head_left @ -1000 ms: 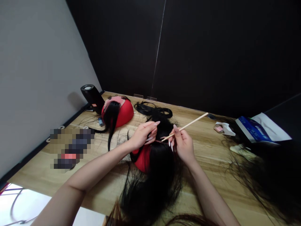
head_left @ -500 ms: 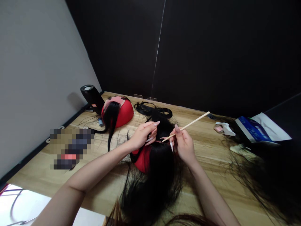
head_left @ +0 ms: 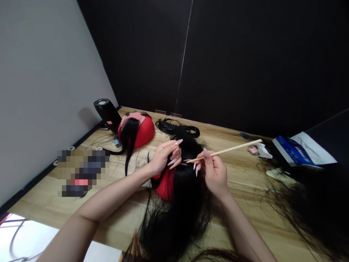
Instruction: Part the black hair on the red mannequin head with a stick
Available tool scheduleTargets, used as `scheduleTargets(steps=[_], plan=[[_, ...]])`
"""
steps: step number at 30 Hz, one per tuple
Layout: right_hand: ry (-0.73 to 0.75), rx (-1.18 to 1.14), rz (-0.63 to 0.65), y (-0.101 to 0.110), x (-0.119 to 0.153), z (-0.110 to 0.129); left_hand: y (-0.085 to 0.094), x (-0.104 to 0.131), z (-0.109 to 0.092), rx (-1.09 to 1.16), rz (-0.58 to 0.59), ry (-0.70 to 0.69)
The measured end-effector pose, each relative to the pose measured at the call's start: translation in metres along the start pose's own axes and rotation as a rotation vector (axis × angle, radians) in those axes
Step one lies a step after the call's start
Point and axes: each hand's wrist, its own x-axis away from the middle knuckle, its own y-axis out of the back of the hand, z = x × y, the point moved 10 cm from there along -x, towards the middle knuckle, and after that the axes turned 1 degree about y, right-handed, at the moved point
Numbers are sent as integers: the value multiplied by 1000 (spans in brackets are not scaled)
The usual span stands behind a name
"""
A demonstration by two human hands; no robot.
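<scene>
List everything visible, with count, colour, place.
Wooden stick: one, beige, in right hand
Wig head forms: two, red, centre, left
Hair: several, black, centre, left, right
Speaker: one, black, back left
Small cylinder: one, blue, near speaker
Packet: one, blue, white, right
Unclear items: several, pale, right
Pixelated patch: one, multicoloured, left
Clear tabs: two, transparent, back
Tabletop: one, brown, beneath
Walls: two, grey left, black back
Left hand, right hand: two, pale nails, centre
</scene>
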Motion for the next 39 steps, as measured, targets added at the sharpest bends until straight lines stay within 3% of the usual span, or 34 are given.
scheduleTargets(steps=[13,22,29,39], plan=[[274,237,169,-16,7,30,-3,1,-3,9,0,-7],[125,131,94,-7,4,12,-4,1,-2,4,24,-12],[128,136,107,-8,4,14,-4,1,-2,-40,26,-11],[-127,-161,-85,0,0,-7,-7,4,0,-274,60,-26]])
